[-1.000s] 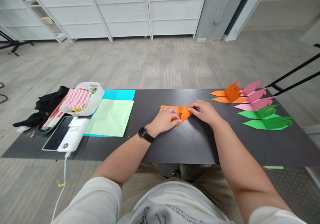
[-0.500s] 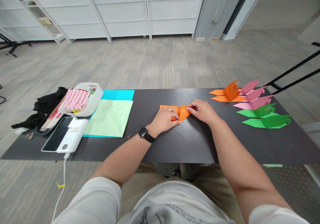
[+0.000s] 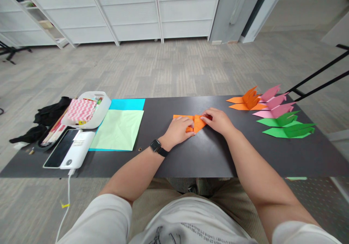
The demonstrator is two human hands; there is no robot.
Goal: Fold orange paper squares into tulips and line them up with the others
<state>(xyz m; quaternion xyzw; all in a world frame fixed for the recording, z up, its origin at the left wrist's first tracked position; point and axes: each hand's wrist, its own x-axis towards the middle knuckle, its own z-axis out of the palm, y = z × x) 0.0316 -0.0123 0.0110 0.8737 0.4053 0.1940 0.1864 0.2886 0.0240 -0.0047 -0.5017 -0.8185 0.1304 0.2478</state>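
Note:
A partly folded sheet of orange paper [image 3: 199, 124] lies on the dark table in front of me. My left hand [image 3: 180, 128], with a watch on the wrist, rests over its left part, holding it down with curled fingers. A strip of the paper's top edge shows beyond the knuckles. At the paper's upper right, my right hand [image 3: 216, 121] grips the edge of a folded flap between thumb and fingers. Part of the paper is hidden beneath both hands.
Folded paper birds in orange [image 3: 244, 100], pink [image 3: 275, 107] and green [image 3: 289, 127] stand at the right. To the left lie pale green paper [image 3: 120, 127] over blue sheets [image 3: 128, 104], a white basket [image 3: 102, 115], a phone [image 3: 61, 149] and a cabled white power bank [image 3: 77, 151].
My right hand has shifted slightly left, and the flap's right side lies closer to the middle of the orange paper. My left hand stays on the paper. The whole view has shifted a little.

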